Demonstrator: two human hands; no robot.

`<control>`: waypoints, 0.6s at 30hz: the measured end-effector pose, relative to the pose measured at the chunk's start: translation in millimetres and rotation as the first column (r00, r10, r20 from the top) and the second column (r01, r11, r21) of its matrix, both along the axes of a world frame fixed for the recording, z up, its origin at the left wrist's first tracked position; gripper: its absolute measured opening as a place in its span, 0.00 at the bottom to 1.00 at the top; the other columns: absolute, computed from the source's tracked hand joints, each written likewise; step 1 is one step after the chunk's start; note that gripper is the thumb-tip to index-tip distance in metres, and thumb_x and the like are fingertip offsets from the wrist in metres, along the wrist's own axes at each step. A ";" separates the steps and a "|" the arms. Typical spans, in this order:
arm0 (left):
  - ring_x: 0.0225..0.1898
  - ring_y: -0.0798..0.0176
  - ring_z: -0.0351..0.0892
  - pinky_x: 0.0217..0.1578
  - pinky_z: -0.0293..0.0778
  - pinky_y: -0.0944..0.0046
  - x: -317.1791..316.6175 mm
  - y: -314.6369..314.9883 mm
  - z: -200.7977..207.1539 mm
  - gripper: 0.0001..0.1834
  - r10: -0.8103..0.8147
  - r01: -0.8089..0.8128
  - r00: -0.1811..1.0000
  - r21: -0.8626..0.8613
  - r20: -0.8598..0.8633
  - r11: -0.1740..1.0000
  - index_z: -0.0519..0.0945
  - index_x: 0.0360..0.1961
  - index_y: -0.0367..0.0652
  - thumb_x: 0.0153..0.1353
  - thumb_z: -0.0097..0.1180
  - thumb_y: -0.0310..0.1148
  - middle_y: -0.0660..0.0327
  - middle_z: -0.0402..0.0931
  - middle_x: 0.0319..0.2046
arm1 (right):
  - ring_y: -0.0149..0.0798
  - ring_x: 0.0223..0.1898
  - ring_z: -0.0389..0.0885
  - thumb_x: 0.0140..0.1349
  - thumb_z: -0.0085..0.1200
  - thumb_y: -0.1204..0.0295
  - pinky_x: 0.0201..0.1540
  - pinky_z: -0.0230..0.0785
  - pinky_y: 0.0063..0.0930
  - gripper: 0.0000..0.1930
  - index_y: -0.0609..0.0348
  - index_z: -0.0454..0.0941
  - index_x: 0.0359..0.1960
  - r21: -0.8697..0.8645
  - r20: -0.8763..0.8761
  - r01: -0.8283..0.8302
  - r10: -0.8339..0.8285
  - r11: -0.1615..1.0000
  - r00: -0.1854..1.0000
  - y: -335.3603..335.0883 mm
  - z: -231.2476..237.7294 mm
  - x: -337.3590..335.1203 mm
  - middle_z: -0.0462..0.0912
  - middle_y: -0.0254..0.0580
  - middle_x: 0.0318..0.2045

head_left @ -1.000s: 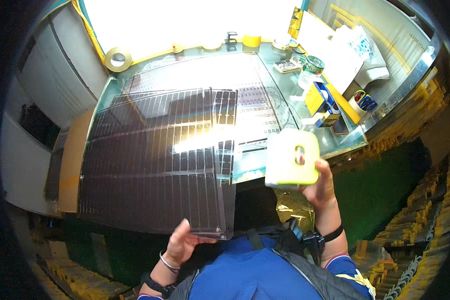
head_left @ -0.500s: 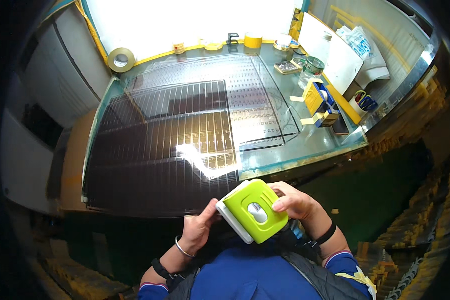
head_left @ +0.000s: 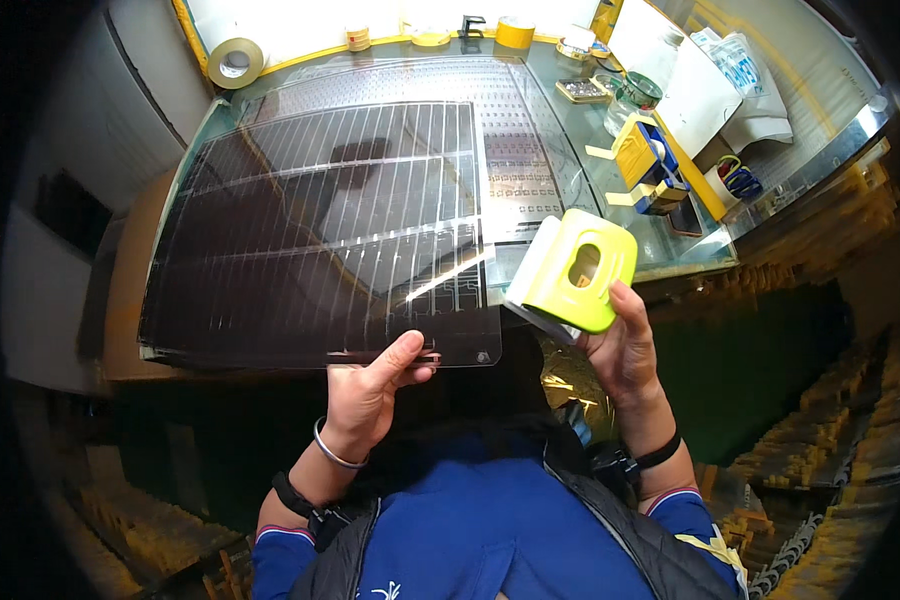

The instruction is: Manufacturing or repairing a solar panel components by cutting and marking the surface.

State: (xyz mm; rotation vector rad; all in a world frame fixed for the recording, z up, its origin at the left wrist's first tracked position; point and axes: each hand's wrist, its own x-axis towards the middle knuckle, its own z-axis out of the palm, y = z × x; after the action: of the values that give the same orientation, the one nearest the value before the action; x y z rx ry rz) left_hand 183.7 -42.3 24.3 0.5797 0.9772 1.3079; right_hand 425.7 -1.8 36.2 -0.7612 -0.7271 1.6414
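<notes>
My right hand (head_left: 625, 345) grips a lime-green hole punch (head_left: 600, 270) with a pale base, held up past the table's near edge. The thumb lies on its green top, and most of the other fingers are hidden behind it. My left hand (head_left: 368, 390) pinches the near edge of a large dark film sheet (head_left: 270, 290) with fine pale grid lines, thumb on top. The sheet's near right corner sticks out over the table edge, a short gap left of the punch. Under it lies a lighter patterned film (head_left: 523, 155).
A blue-and-yellow tape dispenser (head_left: 655, 165) stands on the glass table (head_left: 660, 258) at right, near a green-rimmed jar (head_left: 638, 92) and a cup of scissors (head_left: 735, 180). Tape rolls line the back, with a wide roll (head_left: 235, 63) at far left.
My right hand has carried the hole punch up and to the right, away from my left hand. My left hand now holds the dark film's near edge, and its corner shows beyond the table.
</notes>
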 end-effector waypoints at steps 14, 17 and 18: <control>0.28 0.65 0.78 0.25 0.76 0.72 7.0 -0.4 3.6 0.05 0.008 -0.008 1.000 0.040 0.004 0.999 0.76 0.34 0.37 0.54 0.52 0.24 0.57 0.77 0.28 | 0.42 0.48 0.72 0.55 0.48 0.56 0.46 0.71 0.38 0.31 0.63 0.55 0.55 -0.055 -0.098 -0.158 0.152 0.986 0.983 -7.8 -2.5 -24.8 0.68 0.48 0.49; 0.29 0.65 0.78 0.26 0.77 0.71 6.4 -0.8 2.4 0.06 0.005 -0.006 1.000 0.044 0.022 0.999 0.76 0.33 0.37 0.53 0.54 0.24 0.57 0.77 0.29 | 0.43 0.48 0.72 0.54 0.48 0.54 0.45 0.71 0.39 0.32 0.63 0.55 0.55 -0.079 -0.073 -0.150 0.144 0.986 0.987 -7.8 -1.4 -27.0 0.68 0.48 0.49; 0.29 0.64 0.78 0.28 0.77 0.70 6.0 -0.9 2.1 0.06 0.005 -0.006 1.000 0.037 0.027 0.999 0.77 0.33 0.37 0.53 0.55 0.25 0.57 0.77 0.29 | 0.43 0.48 0.72 0.54 0.48 0.54 0.45 0.71 0.39 0.32 0.63 0.55 0.55 -0.076 -0.080 -0.153 0.147 0.985 0.986 -7.8 -0.9 -27.8 0.68 0.48 0.49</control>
State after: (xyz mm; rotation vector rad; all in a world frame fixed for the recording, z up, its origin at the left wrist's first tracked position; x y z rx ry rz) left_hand 189.7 -43.2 26.5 0.5865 0.9348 1.3376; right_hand 397.9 -9.6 35.2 -0.7130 -0.6813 1.8357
